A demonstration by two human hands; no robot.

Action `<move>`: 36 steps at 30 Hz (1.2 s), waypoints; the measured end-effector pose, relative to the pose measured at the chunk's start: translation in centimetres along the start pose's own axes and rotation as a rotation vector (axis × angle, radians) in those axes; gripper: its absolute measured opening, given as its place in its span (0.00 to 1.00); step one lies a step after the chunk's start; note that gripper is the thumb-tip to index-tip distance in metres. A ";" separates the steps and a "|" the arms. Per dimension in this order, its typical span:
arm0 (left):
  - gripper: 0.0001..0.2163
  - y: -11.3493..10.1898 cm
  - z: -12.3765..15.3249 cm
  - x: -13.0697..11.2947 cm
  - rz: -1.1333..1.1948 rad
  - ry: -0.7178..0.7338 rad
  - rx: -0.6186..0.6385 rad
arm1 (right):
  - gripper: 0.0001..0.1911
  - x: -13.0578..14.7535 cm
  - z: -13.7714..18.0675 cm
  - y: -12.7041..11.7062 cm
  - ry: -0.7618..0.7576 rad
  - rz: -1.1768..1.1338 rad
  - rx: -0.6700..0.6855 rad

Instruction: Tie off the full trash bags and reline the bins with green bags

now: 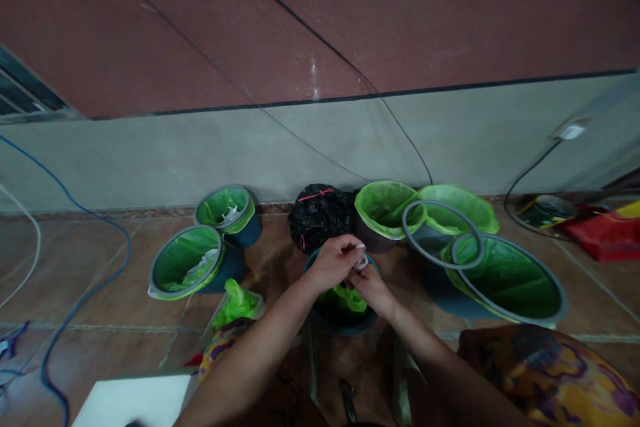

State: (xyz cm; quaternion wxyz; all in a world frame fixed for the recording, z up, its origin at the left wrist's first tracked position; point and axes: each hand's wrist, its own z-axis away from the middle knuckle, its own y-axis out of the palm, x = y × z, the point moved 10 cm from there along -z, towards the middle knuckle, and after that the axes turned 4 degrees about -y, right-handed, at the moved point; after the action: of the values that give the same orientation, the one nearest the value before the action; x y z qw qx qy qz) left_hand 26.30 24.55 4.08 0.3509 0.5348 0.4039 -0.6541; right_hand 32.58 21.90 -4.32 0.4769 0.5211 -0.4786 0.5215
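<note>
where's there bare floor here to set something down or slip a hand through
Bare tile lies left of the two small green-lined bins, out to the blue cable. Another strip runs right of the big bin, before the red item. It is crowded along the wall, around the black bag and both hands.

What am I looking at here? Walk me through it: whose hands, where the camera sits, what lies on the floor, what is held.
There is no machine: a person works with bare hands, and one camera on their head looks forward and down. The left hand and right hand meet over a dark bin with a green liner, pinching something small and pale that is too blurred to name. Around them on the tiled floor stand more green-lined bins, a tied black bag, a loose grey ring, cables and a white sheet.
</note>
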 end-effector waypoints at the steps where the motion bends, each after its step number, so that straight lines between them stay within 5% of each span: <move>1: 0.08 -0.4 -0.1 0.5 -0.003 0.004 -0.013 | 0.23 -0.1 -0.1 -0.1 0.017 0.004 -0.021; 5: 0.17 -3.7 -0.1 3.3 -0.278 -0.016 -0.172 | 0.25 0.2 -0.3 -1.6 0.082 0.029 -0.088; 9: 0.21 -1.6 0.1 6.4 -0.505 0.042 0.055 | 0.25 0.9 -0.2 -2.6 0.086 0.010 -0.069; 12: 0.13 0.9 0.3 7.9 -0.453 0.092 0.183 | 0.25 0.8 -0.2 -2.5 0.083 0.025 -0.030; 14: 0.13 1.2 0.0 8.3 -0.412 0.081 0.147 | 0.25 0.8 -0.3 -2.7 0.076 0.040 -0.030; 18: 0.15 -0.3 -0.7 8.3 -0.384 0.013 -0.005 | 0.25 0.9 -0.6 -4.4 0.051 0.008 -0.135; 24: 0.16 -1.3 -1.1 7.2 -0.155 -0.010 -0.024 | 0.29 0.9 -0.4 -7.1 0.101 0.079 -0.253; 30: 0.17 -0.9 -1.3 9.0 -0.057 -0.134 -0.060 | 0.26 3.5 -0.9 -3.7 -0.026 0.194 -0.016; 36: 0.09 2.1 -0.9 7.9 -0.141 -0.021 0.154 | 0.26 5.6 -2.7 -0.7 -0.073 0.308 0.197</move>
State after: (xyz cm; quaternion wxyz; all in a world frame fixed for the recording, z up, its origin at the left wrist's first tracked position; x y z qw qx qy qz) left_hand 27.07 24.28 -4.14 0.2659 0.5237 0.3852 -0.7118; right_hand 33.03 24.65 1.30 0.3204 0.5047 -0.5163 0.6132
